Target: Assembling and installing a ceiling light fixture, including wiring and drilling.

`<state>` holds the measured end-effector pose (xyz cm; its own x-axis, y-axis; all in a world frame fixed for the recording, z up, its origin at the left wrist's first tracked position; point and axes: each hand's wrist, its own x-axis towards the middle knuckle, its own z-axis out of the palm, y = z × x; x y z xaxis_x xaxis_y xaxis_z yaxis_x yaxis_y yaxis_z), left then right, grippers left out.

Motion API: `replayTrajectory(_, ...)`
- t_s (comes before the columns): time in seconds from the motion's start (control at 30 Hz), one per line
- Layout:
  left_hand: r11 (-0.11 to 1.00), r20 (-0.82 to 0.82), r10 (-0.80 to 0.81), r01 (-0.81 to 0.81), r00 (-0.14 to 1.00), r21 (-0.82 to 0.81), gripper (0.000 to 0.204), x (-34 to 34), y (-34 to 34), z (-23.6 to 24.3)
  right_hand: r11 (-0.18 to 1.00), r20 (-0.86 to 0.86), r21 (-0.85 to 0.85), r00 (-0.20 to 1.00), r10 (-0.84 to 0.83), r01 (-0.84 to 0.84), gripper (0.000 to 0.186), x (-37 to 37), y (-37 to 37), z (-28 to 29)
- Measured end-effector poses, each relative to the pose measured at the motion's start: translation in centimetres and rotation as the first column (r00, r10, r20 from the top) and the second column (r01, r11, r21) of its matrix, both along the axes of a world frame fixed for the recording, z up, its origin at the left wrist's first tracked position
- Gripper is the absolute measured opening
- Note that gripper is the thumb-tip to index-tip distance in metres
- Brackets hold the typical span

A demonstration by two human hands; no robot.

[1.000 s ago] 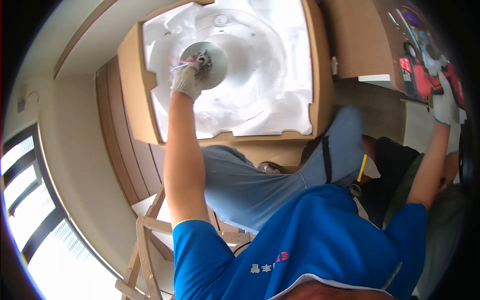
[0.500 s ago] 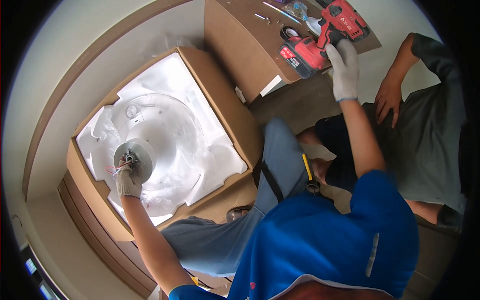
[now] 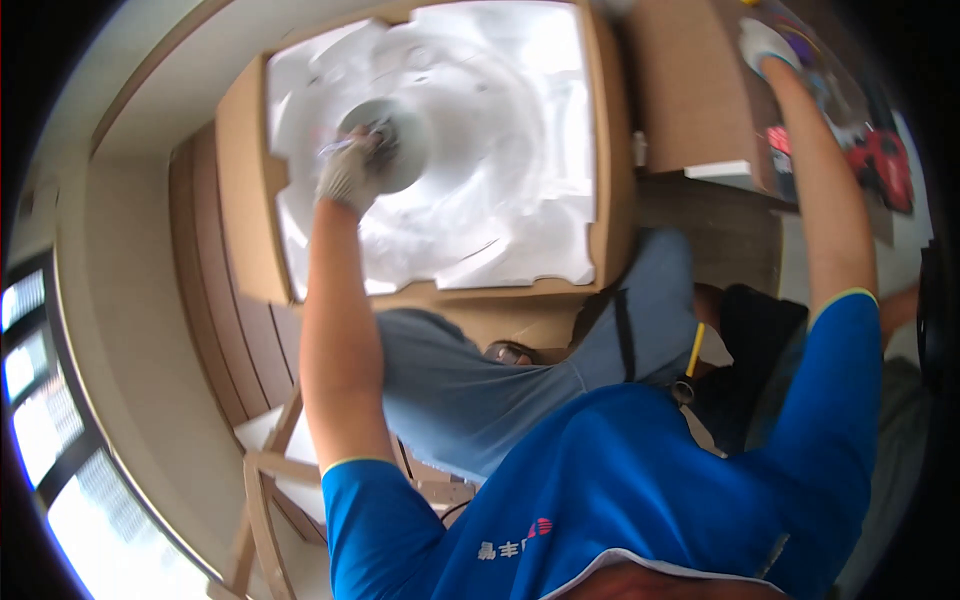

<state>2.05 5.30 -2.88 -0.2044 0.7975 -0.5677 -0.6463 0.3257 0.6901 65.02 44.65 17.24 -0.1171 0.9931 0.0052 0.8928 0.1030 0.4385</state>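
My left hand (image 3: 345, 168), in a knit glove, grips a wired metal fitting (image 3: 380, 140) on a white cylinder (image 3: 405, 170) inside the foam liner (image 3: 540, 230) of an open cardboard box (image 3: 242, 180). My gloved right hand (image 3: 765, 42) reaches to the far part of a brown counter (image 3: 685, 90), among small blurred items; whether it holds anything is unclear. The red cordless drill (image 3: 880, 170) lies on that counter, partly behind my right forearm, apart from my hand.
A wooden ladder or frame (image 3: 260, 500) stands at lower left, near a window (image 3: 120, 530). Another person in dark clothes (image 3: 750, 350) is at the right, largely hidden by my arm. A yellow-handled tool (image 3: 695, 350) is at my thigh.
My right hand has let go of the drill and moved farther along the counter. My left hand stays on the fitting. The view has swung between frames.
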Motion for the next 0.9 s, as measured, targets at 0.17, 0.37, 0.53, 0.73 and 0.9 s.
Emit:
replayTrajectory(0.17,0.985,-0.096,0.110,-0.122,0.989,-0.123,0.030,-4.0,-5.7,2.2,0.999,0.039,-0.014,0.999,-0.037,0.038,0.058,-11.7,-1.7,-5.2)
replayTrajectory(0.37,0.991,-0.048,0.112,-0.115,0.993,-0.075,0.033,-1.6,-3.9,3.7,0.957,-0.007,0.108,0.962,0.273,-0.270,0.042,-9.5,-0.4,-2.5)
replayTrajectory(0.53,0.987,-0.102,0.079,-0.092,0.992,-0.132,0.037,-3.3,-5.0,1.7,0.879,-0.993,-0.108,0.098,-0.070,-0.465,0.038,-31.0,-17.9,-2.4)
replayTrajectory(0.73,0.998,-0.334,0.044,-0.056,0.942,-0.025,0.035,-6.6,-6.6,-2.2,0.629,-0.933,-0.211,-0.038,-0.359,-0.748,0.016,-52.5,-31.4,-7.6)
replayTrajectory(0.9,0.978,-0.142,0.121,-0.142,0.983,-0.151,0.036,-1.1,-3.0,0.5,0.820,-0.778,-0.081,0.550,0.304,-0.567,0.032,-56.1,-31.1,-14.5)
